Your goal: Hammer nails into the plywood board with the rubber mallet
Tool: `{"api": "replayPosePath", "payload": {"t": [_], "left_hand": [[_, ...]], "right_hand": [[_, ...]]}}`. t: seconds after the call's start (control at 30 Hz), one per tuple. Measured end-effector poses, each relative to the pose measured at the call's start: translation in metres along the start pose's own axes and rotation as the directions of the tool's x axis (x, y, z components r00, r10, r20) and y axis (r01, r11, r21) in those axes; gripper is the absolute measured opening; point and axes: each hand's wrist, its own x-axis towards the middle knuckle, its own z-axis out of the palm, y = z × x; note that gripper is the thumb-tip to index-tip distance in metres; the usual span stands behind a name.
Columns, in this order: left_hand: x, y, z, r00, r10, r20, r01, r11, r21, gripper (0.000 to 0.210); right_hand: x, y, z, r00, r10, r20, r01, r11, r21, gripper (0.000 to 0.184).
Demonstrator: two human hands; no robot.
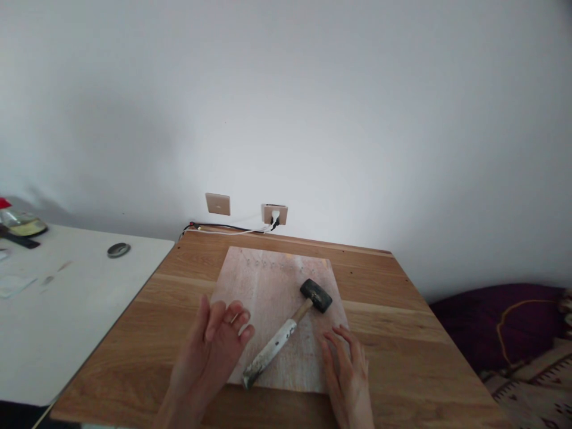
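Observation:
A mallet (277, 344) with a black head and a white-wrapped handle lies diagonally on a pale wooden board (254, 298). Its head points to the far right, its handle end to the near edge. Several small marks or nails, too small to make out, run along the board's far side. My left hand (218, 339) is palm up over the board's left edge, fingers loosely curled and apart, holding nothing. At the board's right edge, my right hand (346, 363) rests palm down with fingers spread, beside the mallet but not touching it.
Beneath the board is a brown wooden table (393, 333) against a white wall. Cables run along its back edge to a wall socket (276, 214). On the left, a white table (89, 316) carries a round grey lid (118, 250) and a bottle (22, 225). Purple fabric (482, 322) lies at right.

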Motion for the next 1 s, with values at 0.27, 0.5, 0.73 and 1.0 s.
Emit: {"api": "replayPosePath", "payload": {"t": [0.27,0.5,0.73,1.0], "left_hand": [[0.012,-0.010,-0.016,0.926,0.173,-0.337,-0.084,0.961,0.264,0.043],[0.013,-0.012,-0.037,0.875,0.251,-0.415,-0.046,0.895,0.443,0.042],[-0.016,-0.008,-0.065,0.877,0.203,-0.435,0.091,0.820,0.565,0.037],[-0.064,-0.001,-0.099,0.911,0.296,-0.288,0.017,0.669,0.743,0.056]], "right_hand": [[-0.002,0.001,0.001,1.000,0.031,-0.002,-0.031,0.998,0.048,0.025],[-0.002,0.001,0.001,0.998,0.055,-0.014,-0.054,0.996,0.074,0.026],[-0.006,0.002,0.002,0.998,0.068,-0.006,-0.067,0.992,0.105,0.026],[-0.009,0.009,-0.002,0.999,0.037,-0.009,-0.036,0.994,0.100,0.024]]}}
